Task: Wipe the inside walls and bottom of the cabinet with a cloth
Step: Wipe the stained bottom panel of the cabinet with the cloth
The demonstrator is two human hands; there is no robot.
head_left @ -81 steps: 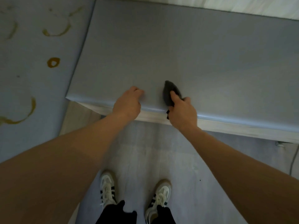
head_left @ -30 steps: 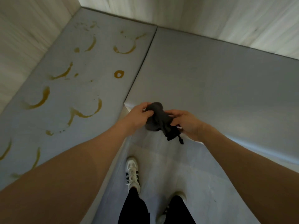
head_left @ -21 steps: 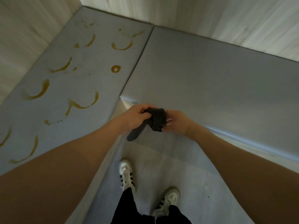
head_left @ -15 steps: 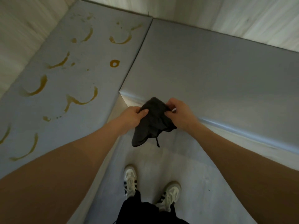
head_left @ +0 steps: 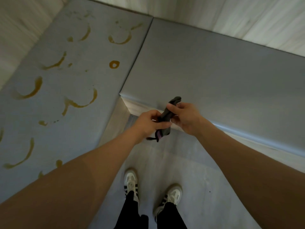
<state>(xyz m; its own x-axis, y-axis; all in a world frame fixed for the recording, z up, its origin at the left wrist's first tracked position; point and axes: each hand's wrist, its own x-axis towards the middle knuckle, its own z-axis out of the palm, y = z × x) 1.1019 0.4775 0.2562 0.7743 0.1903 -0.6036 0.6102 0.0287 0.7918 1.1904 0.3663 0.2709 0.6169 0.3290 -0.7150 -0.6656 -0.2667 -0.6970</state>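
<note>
Fold the cloth [head_left: 166, 115] into a pad.
Your left hand [head_left: 149, 123] and right hand [head_left: 184, 116] are together, both pinching it above the floor; square it flat, then start on the stained bench [head_left: 66, 83].

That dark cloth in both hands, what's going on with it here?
A person is standing at the corner of two grey surfaces and holding a dark cloth between the left hand and right hand, apparently folding or bunching it. The cloth touches neither surface right now. The left grey surface is marked with brownish ring and arc stains; the right grey surface looks clean. No wiping is happening at this moment.
</note>
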